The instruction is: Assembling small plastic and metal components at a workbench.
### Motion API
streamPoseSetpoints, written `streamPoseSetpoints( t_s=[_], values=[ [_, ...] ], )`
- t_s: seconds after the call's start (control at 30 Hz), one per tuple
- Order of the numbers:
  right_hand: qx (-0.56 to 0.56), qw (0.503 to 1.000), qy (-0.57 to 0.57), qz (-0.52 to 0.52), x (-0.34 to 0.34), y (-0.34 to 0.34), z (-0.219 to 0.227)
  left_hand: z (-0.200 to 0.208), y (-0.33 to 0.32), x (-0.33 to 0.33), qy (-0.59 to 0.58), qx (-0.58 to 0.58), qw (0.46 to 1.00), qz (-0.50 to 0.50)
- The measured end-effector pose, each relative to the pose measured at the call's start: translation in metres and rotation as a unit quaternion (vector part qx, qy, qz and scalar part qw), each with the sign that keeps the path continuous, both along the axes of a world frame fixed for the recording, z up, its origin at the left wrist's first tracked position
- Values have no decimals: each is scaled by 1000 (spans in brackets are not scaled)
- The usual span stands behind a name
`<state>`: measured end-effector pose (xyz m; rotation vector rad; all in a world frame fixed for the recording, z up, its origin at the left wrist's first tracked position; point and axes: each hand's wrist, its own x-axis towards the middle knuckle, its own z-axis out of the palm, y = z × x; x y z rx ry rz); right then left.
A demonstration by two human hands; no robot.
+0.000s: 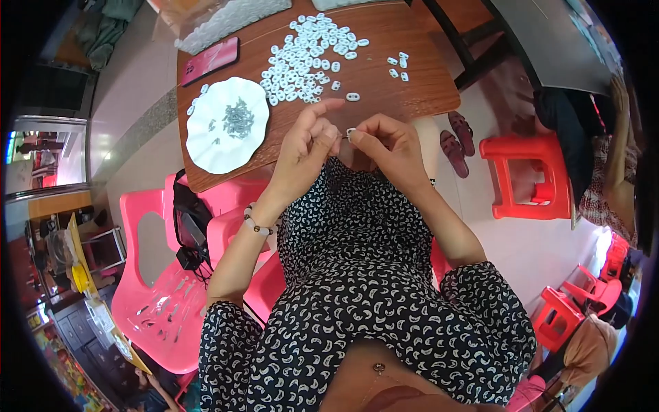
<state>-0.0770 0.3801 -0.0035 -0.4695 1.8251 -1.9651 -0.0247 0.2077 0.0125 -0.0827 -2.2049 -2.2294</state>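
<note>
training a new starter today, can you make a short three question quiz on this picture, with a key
1. Multiple choice: what colour are the small thin pieces on the wavy-edged white plate?
A) red
B) grey
C) yellow

2. True or false: the right hand has a small white piece at its fingertips.

3. Fill in the blank: as seen in the picture, the small group of white pieces lies to the ____ of the big pile of white pieces.

Key: 1. B; 2. true; 3. right
</note>
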Motion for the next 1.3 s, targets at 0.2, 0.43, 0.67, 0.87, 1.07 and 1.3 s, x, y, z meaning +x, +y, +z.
streamPoseSetpoints(
  t_s=[0.2,0.43,0.67,0.87,1.07,1.3],
  values=[
    [26,998,46,-16,-3,7,-2,3,7,-4,-3,-4,1000,-22],
    [22,999,36,-10,-1,8,0,-1,8,-3,-22,-18,999,-24],
    [29,997,64,-11,-1,7,-6,-5,8,-3,-7,-30,999,-26],
    [64,994,91,-9,-1,7,-6,-7,9,-2,19,-79,997,-4],
    [70,994,79,0,0,7,-5,-11,11,0,11,-66,998,15],
    [41,999,18,22,-1,7,-10,-19,12,0,13,-53,998,34]
  ],
)
